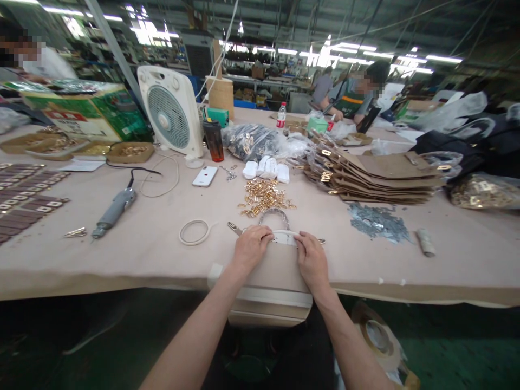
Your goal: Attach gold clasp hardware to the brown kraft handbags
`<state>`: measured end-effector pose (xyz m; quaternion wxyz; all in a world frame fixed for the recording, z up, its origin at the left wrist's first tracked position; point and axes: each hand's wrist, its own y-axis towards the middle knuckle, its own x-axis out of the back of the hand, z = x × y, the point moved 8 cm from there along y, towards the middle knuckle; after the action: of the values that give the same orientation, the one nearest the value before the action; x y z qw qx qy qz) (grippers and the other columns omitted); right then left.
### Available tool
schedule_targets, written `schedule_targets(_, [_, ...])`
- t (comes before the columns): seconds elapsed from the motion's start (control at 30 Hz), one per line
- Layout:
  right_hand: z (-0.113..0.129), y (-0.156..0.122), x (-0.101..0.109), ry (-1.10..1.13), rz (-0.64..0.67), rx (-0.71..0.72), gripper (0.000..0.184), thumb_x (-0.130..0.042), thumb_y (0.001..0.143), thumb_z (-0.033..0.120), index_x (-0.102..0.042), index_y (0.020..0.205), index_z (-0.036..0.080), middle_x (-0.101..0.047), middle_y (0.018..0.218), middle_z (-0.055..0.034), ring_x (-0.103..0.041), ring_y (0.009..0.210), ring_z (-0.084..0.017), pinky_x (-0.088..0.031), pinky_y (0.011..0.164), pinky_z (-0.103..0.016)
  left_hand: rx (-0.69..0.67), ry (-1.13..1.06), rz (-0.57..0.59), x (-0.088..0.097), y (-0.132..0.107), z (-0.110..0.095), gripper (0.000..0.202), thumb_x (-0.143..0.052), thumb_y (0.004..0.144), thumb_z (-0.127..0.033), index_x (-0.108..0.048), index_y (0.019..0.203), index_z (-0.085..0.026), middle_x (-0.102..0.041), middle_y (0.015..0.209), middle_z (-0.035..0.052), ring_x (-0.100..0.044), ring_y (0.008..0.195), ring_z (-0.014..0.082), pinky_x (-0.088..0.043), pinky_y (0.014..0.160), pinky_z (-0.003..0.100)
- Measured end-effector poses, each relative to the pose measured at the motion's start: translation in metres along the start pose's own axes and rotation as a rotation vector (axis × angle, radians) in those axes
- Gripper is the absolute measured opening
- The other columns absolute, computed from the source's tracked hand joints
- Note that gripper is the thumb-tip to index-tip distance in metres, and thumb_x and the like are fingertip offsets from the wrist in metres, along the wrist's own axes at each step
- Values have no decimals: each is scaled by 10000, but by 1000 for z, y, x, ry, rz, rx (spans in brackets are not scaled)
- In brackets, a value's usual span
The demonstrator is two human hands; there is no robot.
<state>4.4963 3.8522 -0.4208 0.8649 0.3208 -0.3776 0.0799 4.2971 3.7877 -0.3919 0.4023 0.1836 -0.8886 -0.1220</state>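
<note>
My left hand [254,246] and my right hand [312,259] are closed, fingertips pinching the two ends of a narrow white strip of tape [284,232]. The strip lies across the far edge of a beige bag panel [280,265], which rests at the table's front edge between my forearms. Just beyond the strip is a greyish ring [274,211], partly hidden. A small metal clasp piece [234,228] sticks out beside my left hand. Left of it, a roll of white tape [194,232] lies flat. Gold metal fittings [264,197] are heaped behind the ring.
A power screwdriver [114,213], a phone [205,176] and a fan [173,111] stand or lie to the left. On the right are stacked brown bag panels [377,173], grey metal plates [379,221] and a small roll [425,242]. A co-worker [353,97] sits across the table.
</note>
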Motion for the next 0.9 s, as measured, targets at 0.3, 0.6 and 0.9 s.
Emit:
schedule_targets(0.3, [-1, 0, 1, 16, -3, -8, 302, -467, 1034, 282, -725, 1183, 234, -688, 1304, -122, -620, 1231, -264, -511, 1095, -503, 40, 20, 15, -1, 4, 1, 116, -652, 968, -271, -766, 949, -258, -786, 1058, 7, -680, 1052, 219, -512, 1020, 378])
schedule_targets(0.6, [1, 4, 8, 110, 3, -66, 300, -476, 1030, 290, -718, 1198, 234, -697, 1298, -114, -621, 1235, -257, -490, 1125, -497, 23, -60, -11, -1, 5, 0, 120, -654, 964, -259, -767, 925, -267, -795, 1084, -11, -700, 1072, 217, -519, 1025, 407])
schedule_targets(0.9, [-5, 5, 11, 144, 5, -143, 371, -461, 1005, 258, -639, 1327, 207, -699, 1293, -129, -630, 1223, -265, -489, 1121, -493, -285, 11, -153, 6, -13, -45, 317, -632, 974, -215, -659, 1290, -235, -702, 1322, 64, -595, 1282, 232, -484, 1151, 438])
